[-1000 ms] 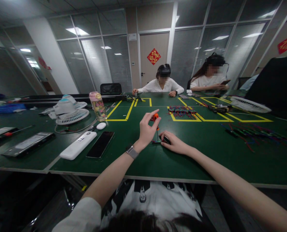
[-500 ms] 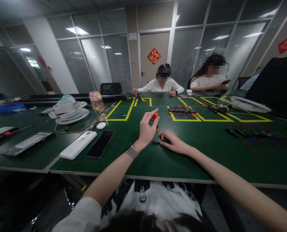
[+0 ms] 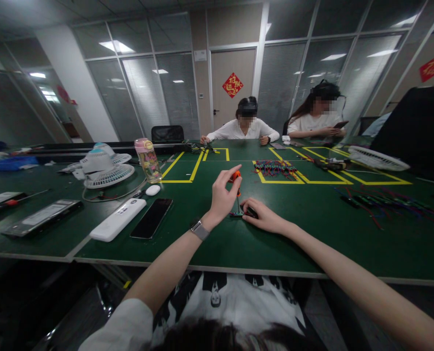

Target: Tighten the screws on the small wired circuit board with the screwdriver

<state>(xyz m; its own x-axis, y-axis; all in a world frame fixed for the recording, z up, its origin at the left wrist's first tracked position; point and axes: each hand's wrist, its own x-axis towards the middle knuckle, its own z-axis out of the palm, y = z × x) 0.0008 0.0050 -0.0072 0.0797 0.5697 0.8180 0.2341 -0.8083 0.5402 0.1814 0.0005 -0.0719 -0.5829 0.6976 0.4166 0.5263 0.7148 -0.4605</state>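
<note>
My left hand point(image 3: 224, 191) pinches the orange handle of an upright screwdriver point(image 3: 238, 191) between thumb and fingers. Its thin shaft points down to a small green circuit board point(image 3: 235, 214) lying on the table. My right hand point(image 3: 262, 214) rests on the table at the board's right end, fingers curled against it. A dark object point(image 3: 252, 211) shows under those fingers, too covered to name. The screwdriver's tip meets the board near my right fingertips, though the exact spot is too small to make out.
On the green table point(image 3: 209, 248), a black phone point(image 3: 151, 218), a white power bank point(image 3: 119, 219) and a bottle point(image 3: 148, 160) stand left of my hands. Wired circuit boards point(image 3: 275, 169) lie beyond, more point(image 3: 388, 200) to the right. Fans point(image 3: 107, 168) stand farther left. Two people sit opposite.
My left thumb and fingers have shifted very slightly on the orange handle. My right hand and the board have stayed in place.
</note>
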